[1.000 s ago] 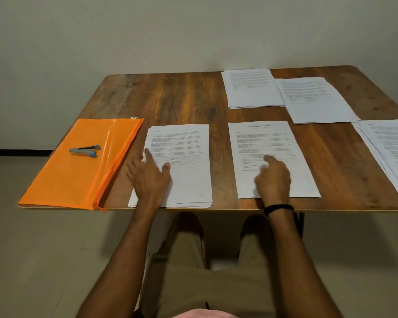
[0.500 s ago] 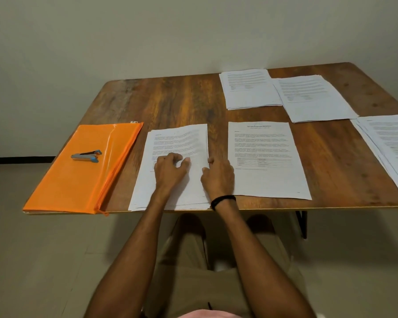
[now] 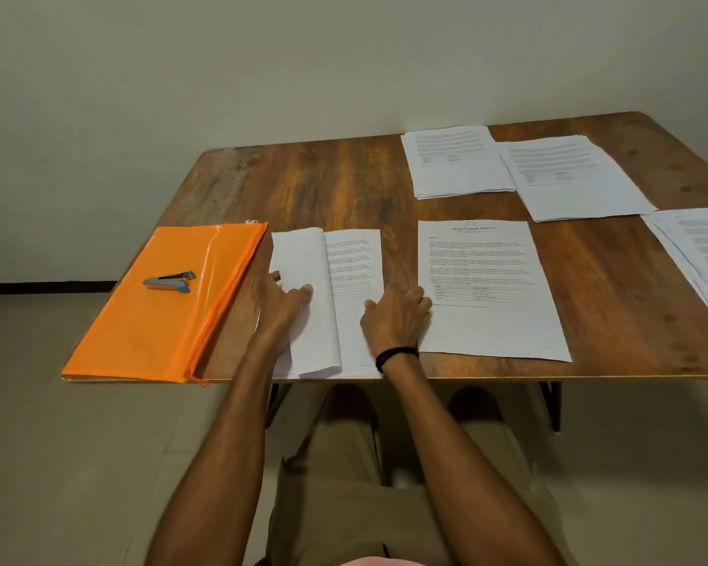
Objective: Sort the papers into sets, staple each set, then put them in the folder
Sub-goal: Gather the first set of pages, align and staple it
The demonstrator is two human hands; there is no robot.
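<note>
With my left hand (image 3: 281, 306) pinching the top sheet (image 3: 303, 300) folded over to nine o'clock and my right hand (image 3: 397, 318) flat and unclasped on the stack (image 3: 354, 275) (near tabletop (image 3: 303, 181) edge), a loosened grip could scatter pages off that edge.

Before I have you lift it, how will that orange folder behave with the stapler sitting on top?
The orange folder looks thin and glossy, so it will probably flex and feel slick. The stapler lies loose on it and would likely slide off if tilted. One corner overhangs the table, giving an easy grip.
</note>
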